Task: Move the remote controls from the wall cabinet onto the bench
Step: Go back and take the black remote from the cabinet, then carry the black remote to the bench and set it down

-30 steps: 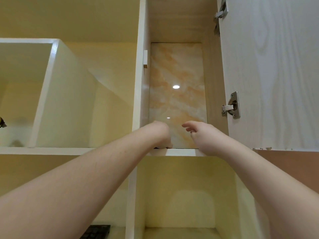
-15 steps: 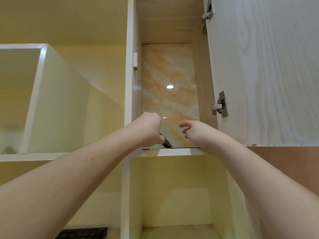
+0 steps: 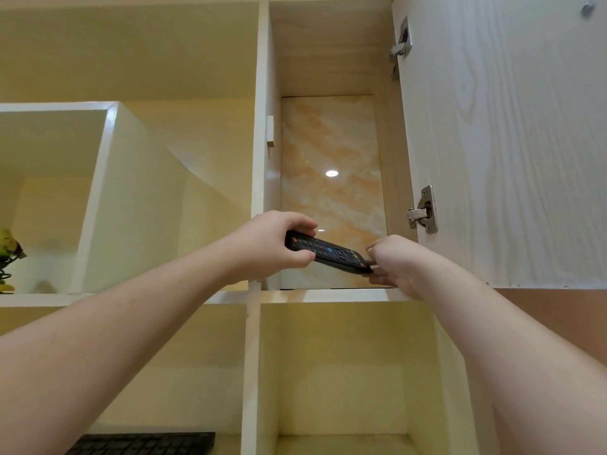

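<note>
A black remote control (image 3: 328, 252) with coloured buttons is lifted just above the floor of the open wall cabinet (image 3: 328, 295), tilted down to the right. My left hand (image 3: 272, 246) grips its left end, thumb below and fingers over the top. My right hand (image 3: 397, 261) is at the remote's right end, fingers curled and pinching a thin white thing that may be a second remote; most of it is hidden. The cabinet's shelf surface is hidden from below.
The cabinet door (image 3: 505, 142) stands open at the right with two metal hinges (image 3: 423, 210). Open cream cubbies lie below and to the left. A black keyboard (image 3: 144, 443) sits at the bottom left. A yellow-green ornament (image 3: 8, 251) stands in the left cubby.
My left hand has drawn the black remote out of the cabinet and raised it into view. My right hand has closed in on the remote's right end.
</note>
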A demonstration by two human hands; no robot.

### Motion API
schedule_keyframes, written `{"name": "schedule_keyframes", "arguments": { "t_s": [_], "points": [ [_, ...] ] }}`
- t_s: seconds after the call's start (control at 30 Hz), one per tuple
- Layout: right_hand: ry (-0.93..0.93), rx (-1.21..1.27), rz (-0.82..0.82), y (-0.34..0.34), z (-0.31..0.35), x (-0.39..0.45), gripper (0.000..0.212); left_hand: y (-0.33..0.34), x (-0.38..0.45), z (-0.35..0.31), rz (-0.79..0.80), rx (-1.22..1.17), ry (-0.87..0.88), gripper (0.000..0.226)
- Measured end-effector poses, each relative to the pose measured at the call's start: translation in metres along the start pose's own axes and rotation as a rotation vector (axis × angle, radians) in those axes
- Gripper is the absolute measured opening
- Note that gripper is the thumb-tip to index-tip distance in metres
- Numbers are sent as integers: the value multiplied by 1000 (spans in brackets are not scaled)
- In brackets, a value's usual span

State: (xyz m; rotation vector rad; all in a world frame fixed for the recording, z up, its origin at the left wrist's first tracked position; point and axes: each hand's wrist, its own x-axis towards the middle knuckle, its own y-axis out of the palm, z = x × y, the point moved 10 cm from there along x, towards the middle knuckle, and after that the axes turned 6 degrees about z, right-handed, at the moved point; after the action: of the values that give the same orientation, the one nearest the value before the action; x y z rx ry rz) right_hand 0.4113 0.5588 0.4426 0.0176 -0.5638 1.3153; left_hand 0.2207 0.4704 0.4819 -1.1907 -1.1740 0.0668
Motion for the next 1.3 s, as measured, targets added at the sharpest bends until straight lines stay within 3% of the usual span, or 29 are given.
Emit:
{"name": "schedule_keyframes", "arguments": {
  "t_s": [0.13,0.27,0.5,0.63,0.83,1.07,1.3],
  "points": [
    [-58,112,1,-3,3,-4,29,-6,-8,-1,6,-4,14,48],
    [-150,71,4,-3,13,-12,41,-15,-13,-6,-2,78,33,52],
    [-247,67,-39,-8,30,-34,37,-26,-31,-15,-62,247,111,57],
    [-321,87,-77,-14,38,-48,38,-35,-45,-18,-132,220,163,56],
    [-315,250,-7,-3,35,-77,34,-39,-73,-7,-109,180,141,46],
    [-285,467,37,22,39,-127,29,-51,-110,25,-58,-121,49,30],
    [-262,551,66,47,43,-171,27,-55,-145,65,68,-432,-81,30]
  ]
}}
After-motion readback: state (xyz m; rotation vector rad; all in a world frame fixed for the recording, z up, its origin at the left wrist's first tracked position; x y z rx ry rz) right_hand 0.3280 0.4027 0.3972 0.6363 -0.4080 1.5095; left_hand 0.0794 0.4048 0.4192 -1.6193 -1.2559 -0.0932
